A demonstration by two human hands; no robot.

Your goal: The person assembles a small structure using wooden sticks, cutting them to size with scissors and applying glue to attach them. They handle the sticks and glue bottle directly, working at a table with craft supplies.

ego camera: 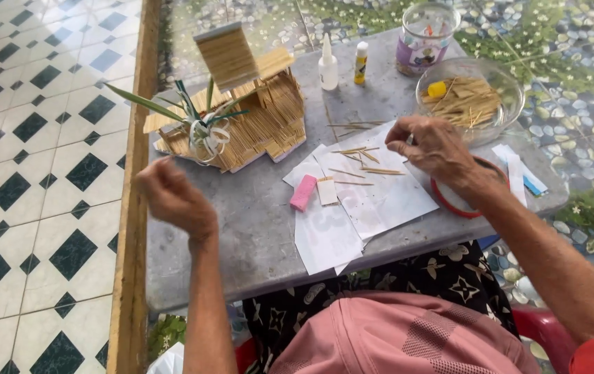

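Hovering over the grey tabletop (241, 228), the left hand (175, 197) is blurred, fingers curled together, empty as far as shows. The right hand (432, 145) pinches fingers together above loose wooden sticks (362, 161) on white paper (380, 201), near the stick house (255, 118).

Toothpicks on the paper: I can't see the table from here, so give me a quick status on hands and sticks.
Right hand pinched over loose toothpicks on white paper. Left hand raised, blurred, closed loosely near stick house. Pink eraser beside the sticks.

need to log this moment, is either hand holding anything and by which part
Cannot be told: left hand is blurred and curled; right hand has fingertips pinched above loose sticks, nothing visible between them.
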